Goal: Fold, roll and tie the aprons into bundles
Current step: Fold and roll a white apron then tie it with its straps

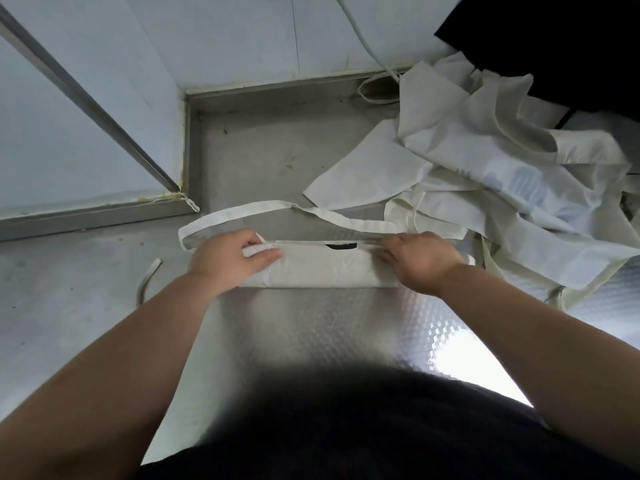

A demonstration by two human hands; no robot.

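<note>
A cream apron (325, 268) lies folded into a narrow horizontal band on the steel table (311, 323), a small black label showing at its far edge. My left hand (232, 261) grips the band's left end, fingers and thumb curled round the fabric. My right hand (422, 261) rests on the right end with fingers bent over the far edge. A long apron strap (277, 207) loops across the table just beyond both hands. Another strap end (147, 278) lies to the left.
A heap of unfolded cream aprons (485, 161) fills the right side of the table. Dark cloth (554, 39) hangs at the top right. White wall panels (104, 98) and a raised steel rim (188, 150) bound the table at the back and left.
</note>
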